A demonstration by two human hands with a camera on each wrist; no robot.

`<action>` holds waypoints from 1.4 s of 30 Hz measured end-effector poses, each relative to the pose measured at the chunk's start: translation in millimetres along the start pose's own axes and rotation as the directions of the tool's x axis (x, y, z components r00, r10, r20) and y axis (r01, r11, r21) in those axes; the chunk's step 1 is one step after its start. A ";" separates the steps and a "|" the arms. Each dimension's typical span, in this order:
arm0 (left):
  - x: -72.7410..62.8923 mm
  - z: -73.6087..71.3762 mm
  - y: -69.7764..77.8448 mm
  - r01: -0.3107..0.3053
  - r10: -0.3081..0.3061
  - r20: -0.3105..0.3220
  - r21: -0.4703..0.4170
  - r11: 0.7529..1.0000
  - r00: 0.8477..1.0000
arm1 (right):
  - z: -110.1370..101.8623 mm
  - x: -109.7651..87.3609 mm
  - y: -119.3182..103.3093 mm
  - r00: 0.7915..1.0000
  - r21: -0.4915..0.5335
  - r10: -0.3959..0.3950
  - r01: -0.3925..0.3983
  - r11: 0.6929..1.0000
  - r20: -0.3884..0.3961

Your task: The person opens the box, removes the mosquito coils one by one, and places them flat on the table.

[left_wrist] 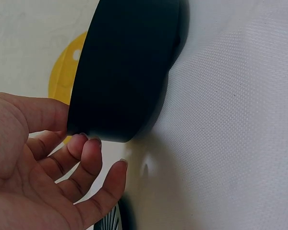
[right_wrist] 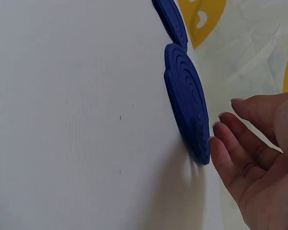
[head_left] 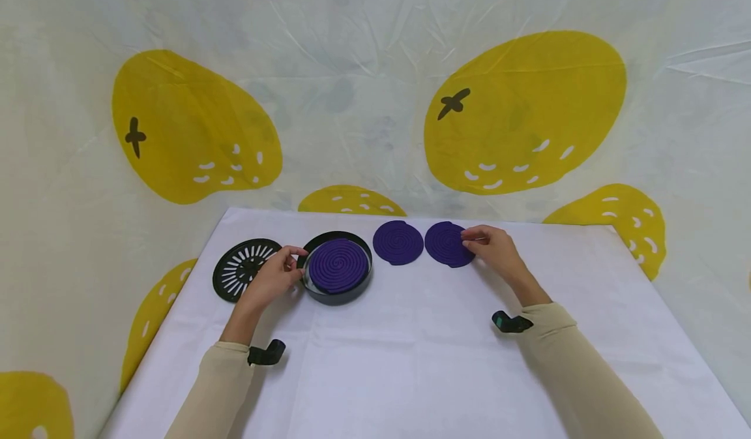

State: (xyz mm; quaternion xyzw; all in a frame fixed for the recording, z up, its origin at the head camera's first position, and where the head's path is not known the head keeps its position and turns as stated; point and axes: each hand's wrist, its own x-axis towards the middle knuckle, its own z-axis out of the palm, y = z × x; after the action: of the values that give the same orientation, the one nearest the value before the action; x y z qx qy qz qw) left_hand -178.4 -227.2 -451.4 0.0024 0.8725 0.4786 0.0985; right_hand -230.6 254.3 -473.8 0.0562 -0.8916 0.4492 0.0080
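A round black mosquito coil holder [head_left: 334,298] stands on the white table with a purple mosquito coil [head_left: 338,264] lying in it. My left hand [head_left: 274,276] grips the near-left edge of the holder, thumb and fingertips at its rim; the left wrist view shows the holder's dark wall [left_wrist: 125,67]. To the right, two flat purple coils lie side by side, a left coil [head_left: 398,242] and a right coil [head_left: 447,244]. Over the right edge of the right coil [right_wrist: 189,98] hovers my right hand [head_left: 494,248], its thumb and fingers apart, with nothing gripped between them.
A black slotted round lid [head_left: 227,276] lies left of the holder, partly covered by my left hand. The white tabletop [head_left: 399,361] stretches toward me. Behind it hangs a pale cloth [head_left: 364,100] with yellow fruit prints.
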 end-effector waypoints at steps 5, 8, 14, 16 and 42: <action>0.1 0.1 -0.4 -0.006 0.006 -0.001 0.004 1.000 1.000 | 7.1 0.2 -10.1 0.999 -0.013 -0.033 0.033 0.999 0.010; 0.1 0.1 -0.2 -0.008 0.008 -0.002 0.004 1.000 1.000 | 11.4 -0.3 -18.4 0.999 -0.028 -0.042 0.043 0.999 0.029; -0.7 -0.1 1.4 0.002 -0.002 0.000 0.003 1.000 1.000 | 21.5 0.0 -33.0 0.996 -0.008 -0.064 0.065 0.998 0.063; -0.9 -0.1 1.8 0.003 -0.003 0.000 0.005 1.000 1.000 | 25.4 0.7 -36.0 0.995 0.002 -0.071 0.071 0.997 0.072; -0.1 1.3 -1.1 -0.005 0.005 -0.005 0.001 1.000 1.000 | 77.8 1.7 -77.0 0.972 0.155 -0.163 0.137 0.978 0.172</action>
State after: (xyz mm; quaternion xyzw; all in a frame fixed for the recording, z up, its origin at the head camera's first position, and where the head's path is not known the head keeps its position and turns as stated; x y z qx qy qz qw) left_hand -178.0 -226.7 -453.0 0.0034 0.8728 0.4786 0.0953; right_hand -221.2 146.4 -458.5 0.1652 -0.8476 0.5024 -0.0441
